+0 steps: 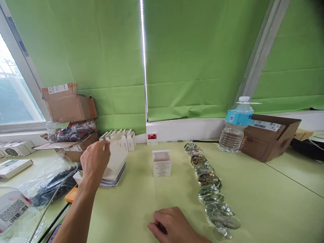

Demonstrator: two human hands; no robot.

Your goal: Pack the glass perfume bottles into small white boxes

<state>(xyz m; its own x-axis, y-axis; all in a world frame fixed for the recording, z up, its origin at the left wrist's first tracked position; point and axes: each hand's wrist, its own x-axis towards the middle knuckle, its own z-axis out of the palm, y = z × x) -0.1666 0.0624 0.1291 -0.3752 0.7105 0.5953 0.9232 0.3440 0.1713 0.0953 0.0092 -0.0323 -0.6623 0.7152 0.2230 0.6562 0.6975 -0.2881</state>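
Observation:
My left hand point(95, 158) is raised over a stack of flat white box blanks point(114, 170) and pinches the top flat white carton point(116, 150) by its flap. My right hand point(170, 223) rests on the pale green table point(253, 195) near the front edge, fingers curled under, with nothing visible in them. An open white box point(162, 163) stands upright in the middle of the table. To its right a long row of clear wrapped round items point(210, 187) runs from back to front. A row of folded white boxes point(121, 137) stands behind the stack.
A water bottle point(236, 125) and an open cardboard box point(269, 136) stand at the back right. Cardboard boxes point(69, 111) with plastic-wrapped goods sit at the back left, with plastic bags point(50, 184) and small boxed items point(14, 167) along the left edge. A small red-printed box point(152, 138) stands by the wall.

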